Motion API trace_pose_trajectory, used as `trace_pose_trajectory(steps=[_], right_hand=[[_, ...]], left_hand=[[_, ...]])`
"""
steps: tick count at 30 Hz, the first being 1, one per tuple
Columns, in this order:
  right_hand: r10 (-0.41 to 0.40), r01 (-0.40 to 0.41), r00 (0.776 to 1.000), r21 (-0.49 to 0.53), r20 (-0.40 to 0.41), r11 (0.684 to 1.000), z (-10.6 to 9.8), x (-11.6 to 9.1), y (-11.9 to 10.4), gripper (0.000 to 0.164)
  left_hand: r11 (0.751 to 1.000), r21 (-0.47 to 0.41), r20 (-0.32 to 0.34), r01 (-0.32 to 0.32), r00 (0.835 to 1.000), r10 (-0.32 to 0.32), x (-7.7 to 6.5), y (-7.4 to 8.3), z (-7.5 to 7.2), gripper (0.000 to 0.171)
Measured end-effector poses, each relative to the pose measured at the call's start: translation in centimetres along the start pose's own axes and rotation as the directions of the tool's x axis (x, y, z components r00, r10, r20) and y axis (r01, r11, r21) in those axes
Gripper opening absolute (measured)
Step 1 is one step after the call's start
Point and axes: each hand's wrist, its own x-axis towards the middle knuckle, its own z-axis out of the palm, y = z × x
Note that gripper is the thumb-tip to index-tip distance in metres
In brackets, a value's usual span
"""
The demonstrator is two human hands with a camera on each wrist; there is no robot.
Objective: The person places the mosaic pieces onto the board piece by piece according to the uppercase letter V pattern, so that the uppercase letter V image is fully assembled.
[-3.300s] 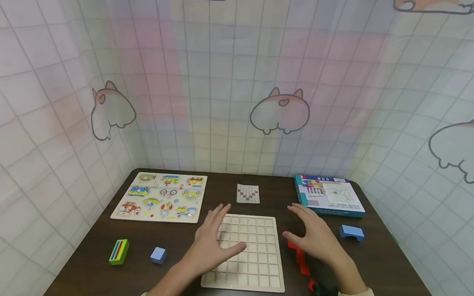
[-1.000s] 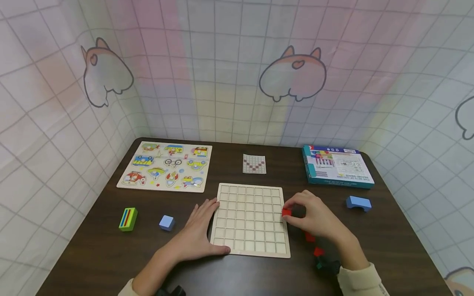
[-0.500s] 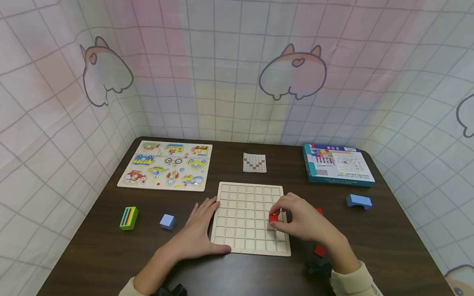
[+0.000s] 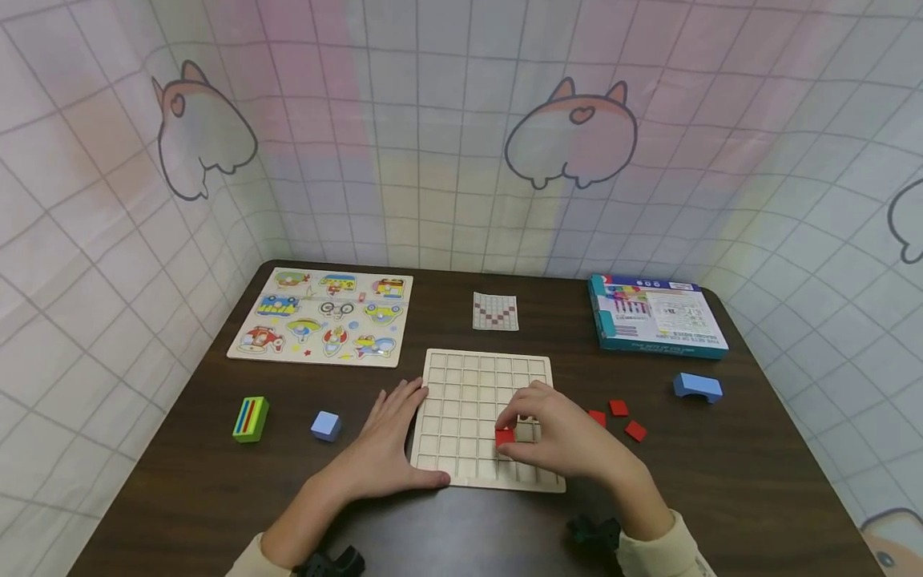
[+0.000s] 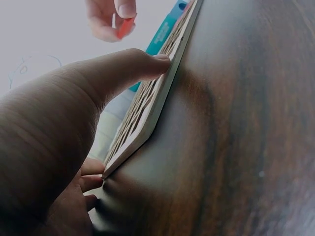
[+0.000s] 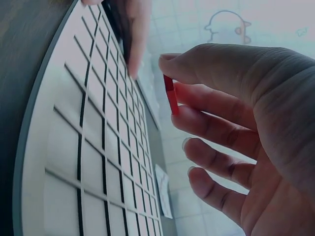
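Observation:
A pale wooden grid board (image 4: 461,377) lies on the dark table. My left hand (image 4: 382,449) rests spread at its near left corner. The fingers touch the left edge, and the thumb (image 5: 152,66) lies on the near rim. Over the board's lower middle cells, my right hand (image 4: 555,433) pinches a small red square tile (image 4: 505,437) between thumb and fingertips. In the right wrist view the tile (image 6: 171,96) is held on edge, above the grid surface. Several loose red tiles (image 4: 618,408) lie right of the board, one partly hidden behind the right hand.
Behind the board lies a small pattern card (image 4: 495,312). A vehicle puzzle board (image 4: 324,316) is at back left, a teal box (image 4: 659,316) at back right. A green striped block (image 4: 250,419), blue cube (image 4: 326,426) and blue arch block (image 4: 698,388) stand at the sides.
Both hands first hovered apart; the left came down on the board's corner. The right took up a red tile at the right and carried it leftward over the grid.

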Motion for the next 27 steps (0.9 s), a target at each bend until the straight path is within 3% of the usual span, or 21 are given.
trace_pose_trajectory(steps=[13, 27], right_hand=[[0.005, -0.005, 1.0, -0.012, -0.011, 1.0, 2.0, 0.7, -1.0, 0.015], [-0.008, 0.009, 1.0, -0.059, 0.007, 0.998, 3.4, 1.2, -0.3, 0.015]], left_hand=[[1.0, 0.007, 0.005, -0.003, 1.0, 0.003, 0.0, 0.0, 0.0, 0.138], [1.0, -0.002, 0.001, -0.009, 1.0, 0.009, -0.1, 0.0, -0.2, 0.139]])
